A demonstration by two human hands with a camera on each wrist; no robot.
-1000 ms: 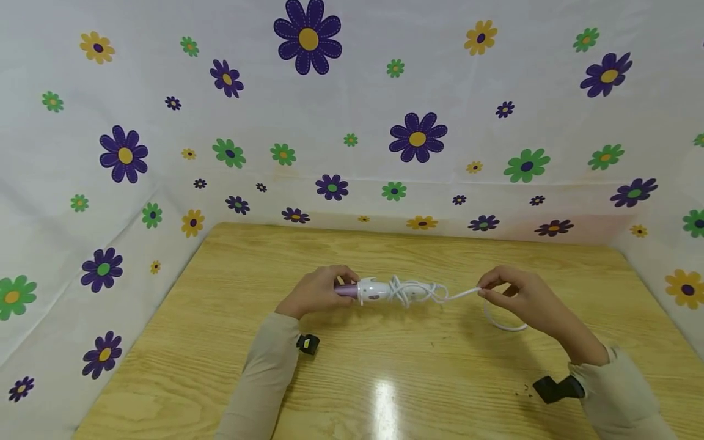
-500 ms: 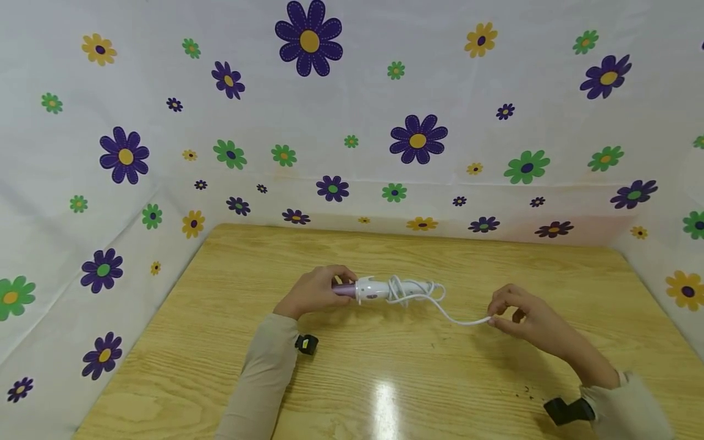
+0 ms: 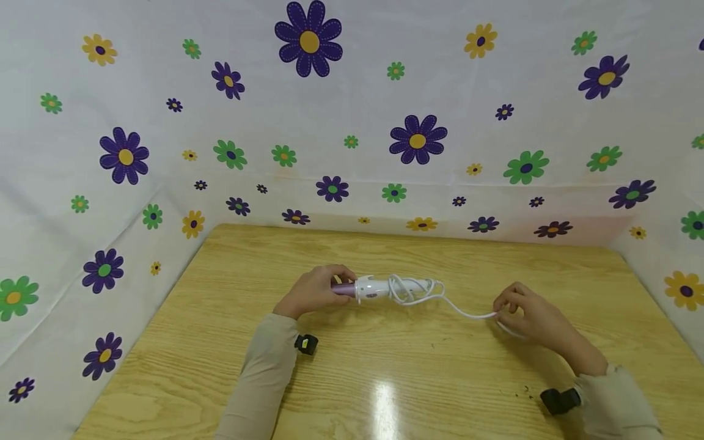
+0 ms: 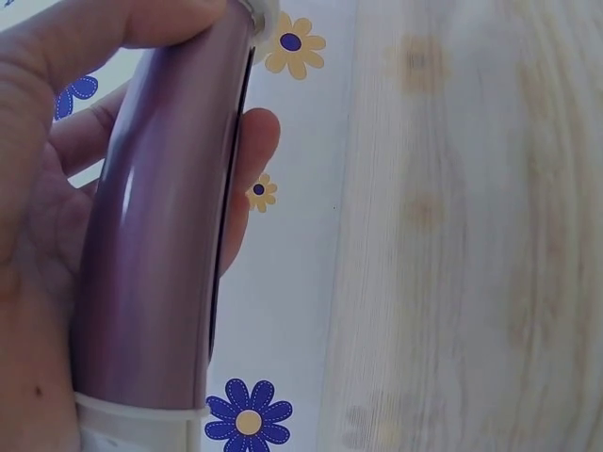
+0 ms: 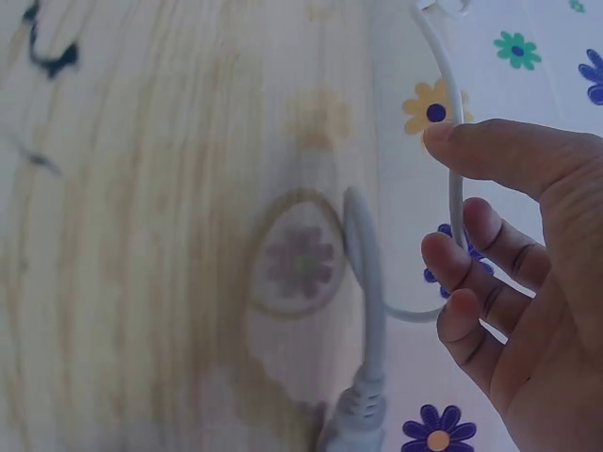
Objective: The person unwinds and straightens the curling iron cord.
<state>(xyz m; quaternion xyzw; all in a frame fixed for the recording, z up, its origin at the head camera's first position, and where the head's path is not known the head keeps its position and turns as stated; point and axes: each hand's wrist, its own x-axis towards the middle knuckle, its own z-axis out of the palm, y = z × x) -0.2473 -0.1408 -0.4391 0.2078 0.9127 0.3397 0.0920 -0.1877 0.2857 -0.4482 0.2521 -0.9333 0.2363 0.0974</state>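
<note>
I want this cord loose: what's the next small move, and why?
Perhaps have the right hand unwind one turn of the white cord: it wraps around the white handle, that hand holds its trailing part, and the left hand grips the purple section.

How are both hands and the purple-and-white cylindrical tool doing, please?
Left hand gripping purple barrel of cylindrical tool. Right hand holding thin white cord. Possible hindrance: cord crossing glossy white handle in loops.

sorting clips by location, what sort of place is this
Probably a makeshift filming booth: white flower-patterned sheeting around three sides of a glossy yellow wooden table, and a small black boxy device at the left wrist.
</note>
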